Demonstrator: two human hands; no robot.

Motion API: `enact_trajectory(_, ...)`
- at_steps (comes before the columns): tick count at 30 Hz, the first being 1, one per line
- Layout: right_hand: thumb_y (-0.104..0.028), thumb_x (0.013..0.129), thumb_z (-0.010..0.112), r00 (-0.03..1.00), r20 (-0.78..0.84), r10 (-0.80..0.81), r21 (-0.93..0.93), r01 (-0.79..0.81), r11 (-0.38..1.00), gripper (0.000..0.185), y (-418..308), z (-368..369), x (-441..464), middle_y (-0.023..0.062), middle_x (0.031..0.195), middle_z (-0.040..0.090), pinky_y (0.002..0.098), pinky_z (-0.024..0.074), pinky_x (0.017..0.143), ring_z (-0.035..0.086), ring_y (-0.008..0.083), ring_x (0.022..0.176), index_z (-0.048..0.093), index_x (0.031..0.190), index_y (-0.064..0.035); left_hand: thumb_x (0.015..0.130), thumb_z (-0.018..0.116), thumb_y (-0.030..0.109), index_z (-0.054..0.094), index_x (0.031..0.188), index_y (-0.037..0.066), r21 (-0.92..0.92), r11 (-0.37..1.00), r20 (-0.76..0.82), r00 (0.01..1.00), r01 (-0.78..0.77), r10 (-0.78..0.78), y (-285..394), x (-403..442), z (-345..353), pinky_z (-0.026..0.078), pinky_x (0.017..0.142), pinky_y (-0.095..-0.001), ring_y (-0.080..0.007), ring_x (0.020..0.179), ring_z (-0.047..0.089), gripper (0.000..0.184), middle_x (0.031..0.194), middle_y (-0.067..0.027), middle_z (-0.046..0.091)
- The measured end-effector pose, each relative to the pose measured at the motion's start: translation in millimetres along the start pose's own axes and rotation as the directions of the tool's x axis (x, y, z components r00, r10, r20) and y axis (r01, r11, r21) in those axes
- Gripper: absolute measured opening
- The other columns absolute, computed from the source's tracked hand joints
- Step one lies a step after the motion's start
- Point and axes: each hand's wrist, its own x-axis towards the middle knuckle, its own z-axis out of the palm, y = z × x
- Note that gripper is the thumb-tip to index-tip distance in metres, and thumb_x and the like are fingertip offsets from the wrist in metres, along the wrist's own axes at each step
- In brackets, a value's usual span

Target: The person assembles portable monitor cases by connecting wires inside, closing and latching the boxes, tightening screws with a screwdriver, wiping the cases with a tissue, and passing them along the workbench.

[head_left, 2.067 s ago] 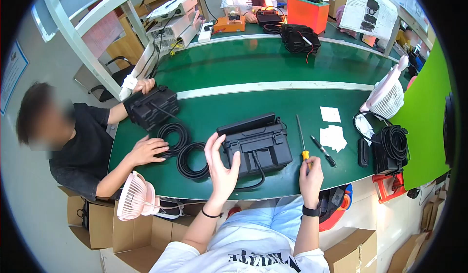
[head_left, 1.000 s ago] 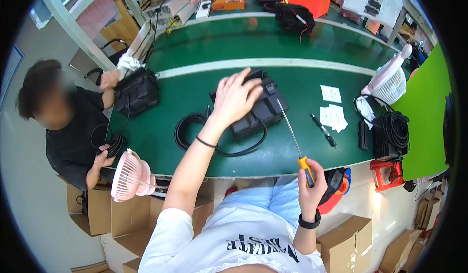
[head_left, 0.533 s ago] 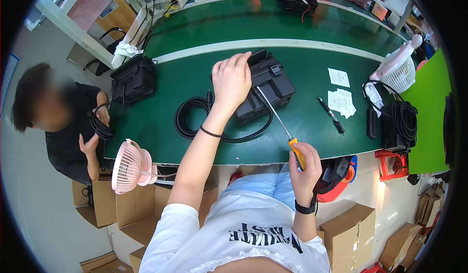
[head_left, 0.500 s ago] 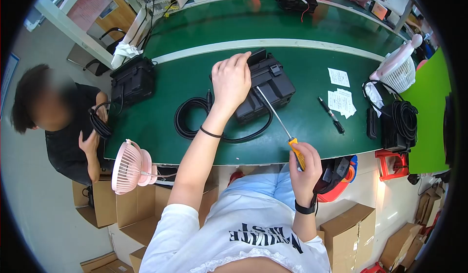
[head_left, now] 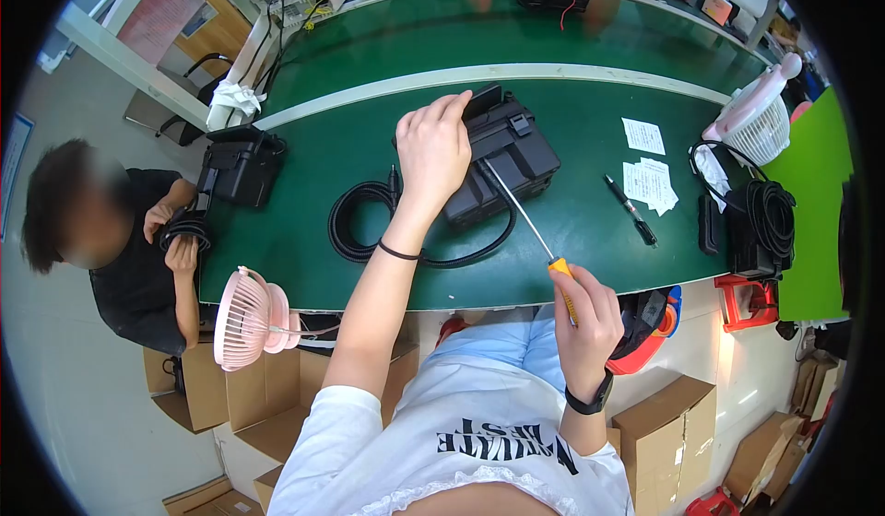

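green bench | box near centre | left hand over box, grip cannot be told | right hand pinching screwdriver, tip at box's near side | best: brace box, keep shaft aligned

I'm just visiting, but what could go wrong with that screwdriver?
Two things, perhaps. The right hand holds the screwdriver with its tip at the front of the black case, close to the cable; a slip might nick that cable. The left hand lies over part of the case, not far from the tip, so a slip that way could jab it.
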Motion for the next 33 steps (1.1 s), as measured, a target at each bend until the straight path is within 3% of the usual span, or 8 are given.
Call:
enact_trajectory(4,0.002,0.075,0.078,0.999,-0.012,-0.04,-0.05,0.039,0.998,0.032,-0.5,1.6,0.1,0.0067,0.103,0.07,0.0331,0.0528,0.069,0.064,0.0231,0.077,0.073,0.104,-0.0103,0.092,0.055,0.009,0.069,0.121,0.013,0.005,1.0,0.007,1.0,0.004,-0.004,0.2,0.0,0.1,0.045,0.097,-0.0434,-0.031,0.101,0.066,0.032,0.112,-0.0101,0.071)
enact_trajectory(10,0.0,0.078,0.077,0.955,0.082,0.286,0.33,-0.297,0.896,0.027,-2.5,6.1,-5.5,0.0102,0.102,0.073,0.033,0.0548,0.074,0.071,0.0272,0.085,0.072,0.105,-0.006,0.094,0.054,0.011,0.069,0.121,0.014,0.03,1.0,0.019,1.0,0.007,-0.008,0.4,0.8,-0.5,0.046,0.096,-0.043,-0.0303,0.103,0.066,0.032,0.114,-0.0095,0.071)
enact_trajectory(13,-0.001,0.079,0.077,0.955,0.069,0.287,0.373,-0.292,0.881,0.027,1.6,9.4,-6.8,0.0123,0.103,0.074,0.0335,0.0555,0.076,0.073,0.0289,0.089,0.072,0.105,-0.0047,0.094,0.053,0.011,0.069,0.122,0.015,0.039,0.999,0.044,0.999,0.012,-0.014,0.1,1.9,-1.7,0.046,0.097,-0.0425,-0.0299,0.107,0.065,0.033,0.116,-0.0101,0.07)
enact_trajectory(17,0.0,0.073,0.079,0.997,-0.083,0.004,0.12,0.006,0.993,0.031,6.9,13.0,-12.7,0.0084,0.105,0.072,0.0304,0.0545,0.069,0.066,0.0221,0.074,0.074,0.103,-0.0093,0.091,0.055,0.009,0.068,0.123,0.013,0.037,0.999,0.046,0.999,0.0,-0.002,-1.0,0.9,0.2,0.044,0.099,-0.0418,-0.0274,0.106,0.065,0.035,0.117,-0.0084,0.07)
enact_trajectory(20,0.0,0.072,0.08,0.993,-0.105,-0.06,0.054,0.066,0.996,0.03,5.6,15.6,-16.9,0.0066,0.105,0.071,0.0291,0.0535,0.066,0.063,0.0206,0.071,0.075,0.1,-0.0102,0.092,0.055,0.009,0.068,0.124,0.012,0.035,0.999,0.054,0.999,-0.003,0.002,-2.0,1.7,1.2,0.043,0.1,-0.0413,-0.0276,0.107,0.065,0.035,0.117,-0.009,0.069)
enact_trajectory(23,0.002,0.074,0.079,0.994,-0.106,0.035,0.172,-0.016,0.985,0.027,-1.1,19.6,-16.3,0.0085,0.104,0.072,0.0308,0.0544,0.069,0.066,0.0229,0.076,0.074,0.098,-0.0088,0.092,0.054,0.008,0.068,0.124,0.013,0.023,1.0,0.052,0.999,-0.014,0.013,-0.9,1.5,0.9,0.045,0.099,-0.0417,-0.0284,0.106,0.065,0.035,0.117,-0.0093,0.07)
enact_trajectory(27,0.003,0.079,0.075,0.957,0.054,0.285,0.46,-0.278,0.843,0.022,-13.0,21.4,-5.8,0.0132,0.102,0.073,0.0347,0.0552,0.082,0.071,0.0295,0.094,0.072,0.1,-0.0035,0.093,0.053,0.009,0.069,0.123,0.015,0.022,1.0,0.075,0.997,0.008,-0.01,2.4,2.4,-2.1,0.046,0.098,-0.042,-0.0297,0.107,0.065,0.035,0.117,-0.0101,0.07)
enact_trajectory(33,0.004,0.077,0.076,0.971,-0.007,0.239,0.367,-0.22,0.904,0.024,-4.8,19.6,-17.3,0.0139,0.102,0.073,0.0342,0.0548,0.079,0.071,0.0293,0.09,0.072,0.099,-0.0042,0.091,0.052,0.006,0.069,0.123,0.015,-0.017,0.999,0.061,0.998,0.036,-0.035,1.2,2.7,-2.6,0.045,0.1,-0.0424,-0.03,0.106,0.065,0.038,0.116,-0.0098,0.07)
